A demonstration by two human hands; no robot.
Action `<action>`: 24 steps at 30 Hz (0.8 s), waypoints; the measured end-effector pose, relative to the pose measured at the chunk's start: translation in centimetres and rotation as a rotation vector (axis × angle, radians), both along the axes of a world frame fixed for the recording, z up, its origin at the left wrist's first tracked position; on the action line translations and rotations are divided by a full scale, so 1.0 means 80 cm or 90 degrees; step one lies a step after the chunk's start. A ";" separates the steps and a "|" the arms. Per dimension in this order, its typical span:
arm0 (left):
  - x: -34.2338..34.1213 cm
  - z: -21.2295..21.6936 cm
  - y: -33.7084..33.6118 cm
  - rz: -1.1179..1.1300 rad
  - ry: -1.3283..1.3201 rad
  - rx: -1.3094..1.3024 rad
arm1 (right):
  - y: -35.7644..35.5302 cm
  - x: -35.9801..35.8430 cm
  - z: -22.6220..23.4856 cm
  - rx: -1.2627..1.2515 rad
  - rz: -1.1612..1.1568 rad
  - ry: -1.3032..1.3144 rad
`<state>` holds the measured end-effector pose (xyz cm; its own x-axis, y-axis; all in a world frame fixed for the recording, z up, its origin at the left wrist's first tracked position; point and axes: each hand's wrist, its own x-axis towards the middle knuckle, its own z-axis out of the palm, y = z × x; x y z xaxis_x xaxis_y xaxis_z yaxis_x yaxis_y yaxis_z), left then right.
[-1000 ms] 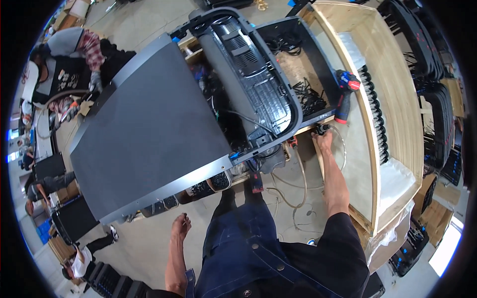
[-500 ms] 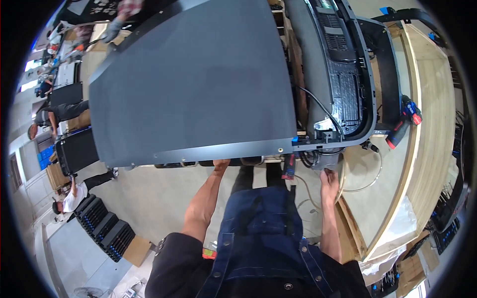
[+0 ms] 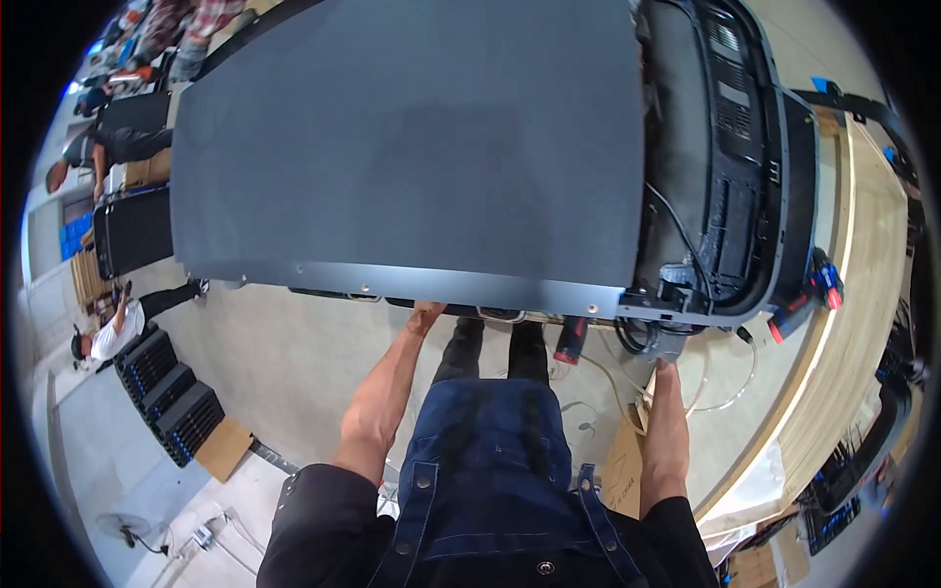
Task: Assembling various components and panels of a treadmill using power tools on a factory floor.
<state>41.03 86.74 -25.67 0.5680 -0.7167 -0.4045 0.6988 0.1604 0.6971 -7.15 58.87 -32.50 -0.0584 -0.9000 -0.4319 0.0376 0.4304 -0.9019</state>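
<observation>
Grey panel (image 3: 412, 147) lay crosswise, left to right

The panel lay on the far side of both hands, its long axis running left to right and its silvery near edge (image 3: 461, 288) facing them. The left hand (image 3: 426, 316) was at this edge, partway along, its fingers tucked out of sight beneath; how tightly they were closed, or on what, could not be told. The right hand (image 3: 667, 367) reached a grey housing (image 3: 668, 343) under the right end and was mostly covered by it; its grip could not be told either. It was the nearer one to the black frame (image 3: 781, 218).

Dark bins (image 3: 502, 316) showed only their rims below the near edge, contents hidden. At the right, a curved wooden tray (image 3: 877, 196) carried a power driver (image 3: 804, 306) left of its rim and a white sheet (image 3: 760, 480) near its near end. A red-tipped tool (image 3: 570, 341) showed between the hands
</observation>
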 end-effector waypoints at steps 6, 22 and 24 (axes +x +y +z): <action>0.043 0.078 0.021 -0.241 0.022 0.378 | -0.019 0.009 0.140 -0.176 0.085 0.088; 0.076 0.200 0.045 -0.248 0.437 -0.125 | 0.159 0.070 0.590 -0.197 -0.262 -0.459; 0.077 0.218 0.036 -0.292 0.368 -0.091 | 0.159 0.089 0.598 -0.167 -0.231 -0.642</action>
<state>47.16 89.64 -8.25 -0.0756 -0.8981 -0.4333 0.9656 -0.1744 0.1930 -0.01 71.56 15.31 -0.0659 -0.9714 -0.2283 0.8929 0.0447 -0.4481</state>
